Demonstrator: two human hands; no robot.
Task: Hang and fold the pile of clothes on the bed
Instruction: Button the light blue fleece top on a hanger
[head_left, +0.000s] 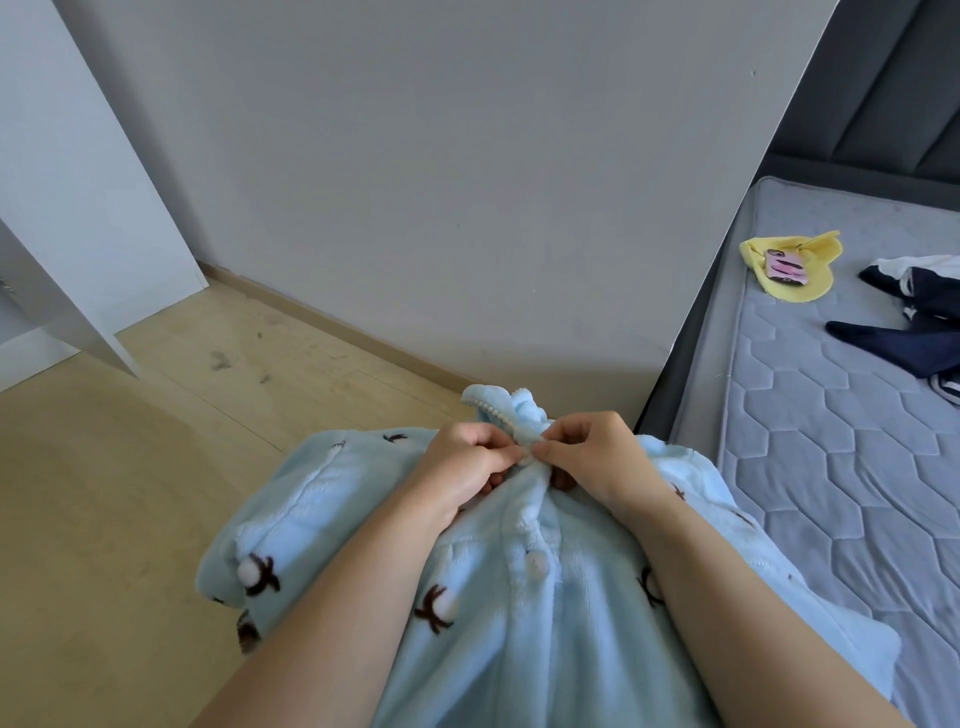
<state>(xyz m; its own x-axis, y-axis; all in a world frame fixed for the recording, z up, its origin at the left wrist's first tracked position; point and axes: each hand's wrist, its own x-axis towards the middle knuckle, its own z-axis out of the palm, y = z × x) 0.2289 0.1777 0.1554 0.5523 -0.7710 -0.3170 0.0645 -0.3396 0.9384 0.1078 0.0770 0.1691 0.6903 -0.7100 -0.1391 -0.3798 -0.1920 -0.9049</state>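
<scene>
A light blue fleece pyjama top (519, 613) with dark brown motifs and white pompoms hangs in front of me, its button placket facing up. My left hand (462, 462) and my right hand (592, 452) meet at the collar, each pinching the fabric at the top of the placket. One white button (536, 564) shows lower down the front. On the bed (831, 467) to the right lie a yellow garment (795, 260) and dark navy clothes (919, 322).
A pink and black phone (783, 266) rests on the yellow garment. The grey quilted mattress has a dark padded headboard (893, 104) behind it. A grey wall (441, 182) stands ahead, wooden floor (130, 493) to the left, and a white wardrobe panel (78, 208) at far left.
</scene>
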